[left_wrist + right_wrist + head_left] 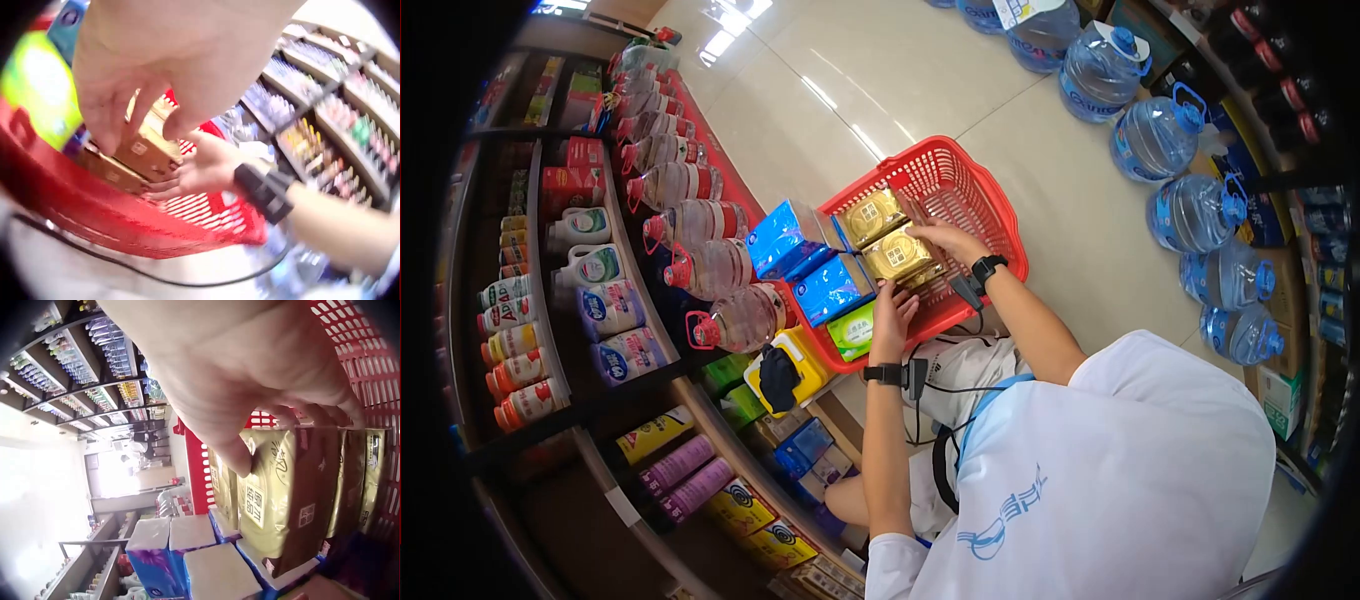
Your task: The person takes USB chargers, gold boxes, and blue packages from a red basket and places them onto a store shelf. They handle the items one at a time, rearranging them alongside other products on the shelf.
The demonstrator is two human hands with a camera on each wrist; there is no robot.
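Note:
A gold pack of tissues [897,254] lies in the red shopping basket [1006,205], with another gold pack [870,217] beside it. My right hand [952,241] grips the nearer pack from the right; in the right wrist view its thumb presses the gold face [265,487] while the fingers reach over the brown side. At the pack's near end, my left hand [890,318] holds it between thumb and fingers, partly hiding it in the left wrist view. Blue tissue packs [832,290] and a green pack [853,332] sit left of the gold ones.
Large water bottles [1152,140] line the right side, and red-capped jugs [700,226] stand in a row on the left. Shelves of goods [625,330] run along the left. A yellow box [800,365] is near the basket's corner. Tiled floor [850,70] lies beyond.

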